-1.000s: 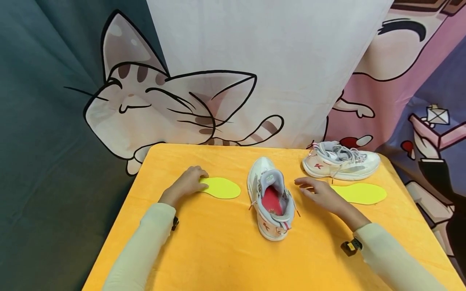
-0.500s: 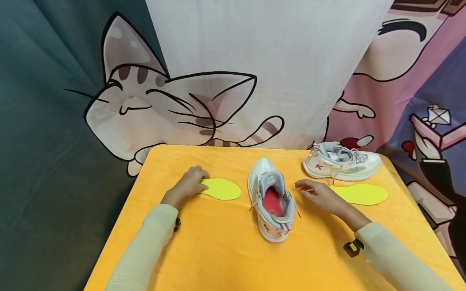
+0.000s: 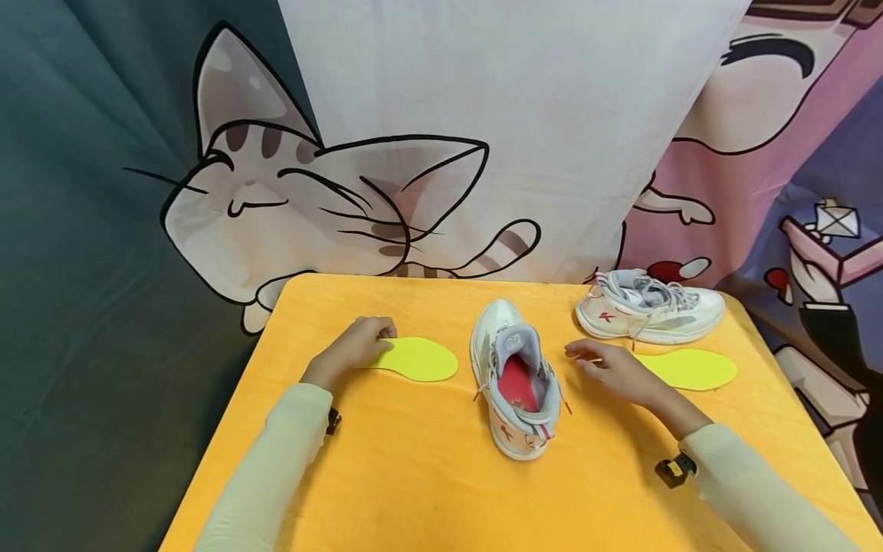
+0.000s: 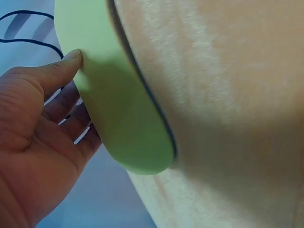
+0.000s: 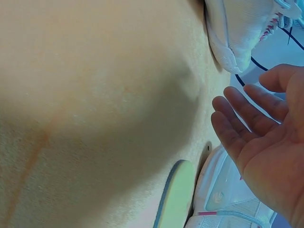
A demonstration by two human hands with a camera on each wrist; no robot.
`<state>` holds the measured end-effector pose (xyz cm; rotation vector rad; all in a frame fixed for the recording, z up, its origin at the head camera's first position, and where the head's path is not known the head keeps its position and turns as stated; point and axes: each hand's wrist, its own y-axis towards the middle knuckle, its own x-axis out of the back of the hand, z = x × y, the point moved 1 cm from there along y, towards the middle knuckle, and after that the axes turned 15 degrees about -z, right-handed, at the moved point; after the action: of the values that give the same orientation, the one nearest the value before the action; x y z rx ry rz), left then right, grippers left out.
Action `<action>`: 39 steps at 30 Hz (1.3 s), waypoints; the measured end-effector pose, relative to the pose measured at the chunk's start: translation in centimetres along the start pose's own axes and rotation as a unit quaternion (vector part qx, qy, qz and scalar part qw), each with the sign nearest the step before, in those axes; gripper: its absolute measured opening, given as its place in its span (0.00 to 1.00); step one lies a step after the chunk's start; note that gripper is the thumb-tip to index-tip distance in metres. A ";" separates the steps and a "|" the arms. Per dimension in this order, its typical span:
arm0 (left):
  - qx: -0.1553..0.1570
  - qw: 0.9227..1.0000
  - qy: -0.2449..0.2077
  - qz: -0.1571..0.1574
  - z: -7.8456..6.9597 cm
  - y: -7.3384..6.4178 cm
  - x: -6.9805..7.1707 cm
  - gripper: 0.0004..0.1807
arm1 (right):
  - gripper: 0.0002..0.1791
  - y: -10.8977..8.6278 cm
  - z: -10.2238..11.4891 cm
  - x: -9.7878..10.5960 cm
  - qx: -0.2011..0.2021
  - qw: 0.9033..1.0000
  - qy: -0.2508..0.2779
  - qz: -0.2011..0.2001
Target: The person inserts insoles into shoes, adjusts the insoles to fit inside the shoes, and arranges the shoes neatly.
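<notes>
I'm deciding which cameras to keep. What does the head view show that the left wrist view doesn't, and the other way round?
Only the head view shows the right hand, the right insole, the middle shoe and the far shoe.

Only the left wrist view shows the dark edge of the left insole and the palm of the left hand.

Both show the left hand holding the left insole, and the table.
</notes>
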<state>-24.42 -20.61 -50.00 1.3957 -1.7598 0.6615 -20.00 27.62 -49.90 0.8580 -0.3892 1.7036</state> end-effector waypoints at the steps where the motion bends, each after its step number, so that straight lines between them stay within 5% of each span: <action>1: -0.001 1.000 -0.003 0.002 -0.1 0.0 0.2 0.03 | 0.16 0.0 0.0 0.1 0.001 1.000 -0.003 0.002; 10: 0.012 0.998 -0.064 0.008 -2.3 -1.0 2.1 0.02 | 0.16 0.4 0.7 1.0 -0.006 1.000 -0.008 -0.001; 20: -0.035 0.993 -0.099 -0.047 -6.5 -2.5 4.5 0.02 | 0.17 0.3 2.3 3.0 -0.029 0.999 0.022 -0.021; 24: -0.050 0.990 -0.109 -0.069 -8.1 -2.8 5.0 0.03 | 0.17 0.1 3.2 3.3 -0.002 0.998 0.038 -0.048; 32: -0.082 0.985 -0.128 -0.084 -12.0 -3.3 5.9 0.02 | 0.14 0.2 6.8 2.9 0.051 0.990 0.088 -0.096; 39: -0.111 0.974 -0.170 -0.097 -14.6 -3.2 5.3 0.03 | 0.15 0.2 10.1 2.3 0.020 0.979 0.189 -0.076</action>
<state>-18.11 -12.88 -37.61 1.5635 -1.8583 0.1181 -16.94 22.58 -41.38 0.5581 -0.0297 1.6899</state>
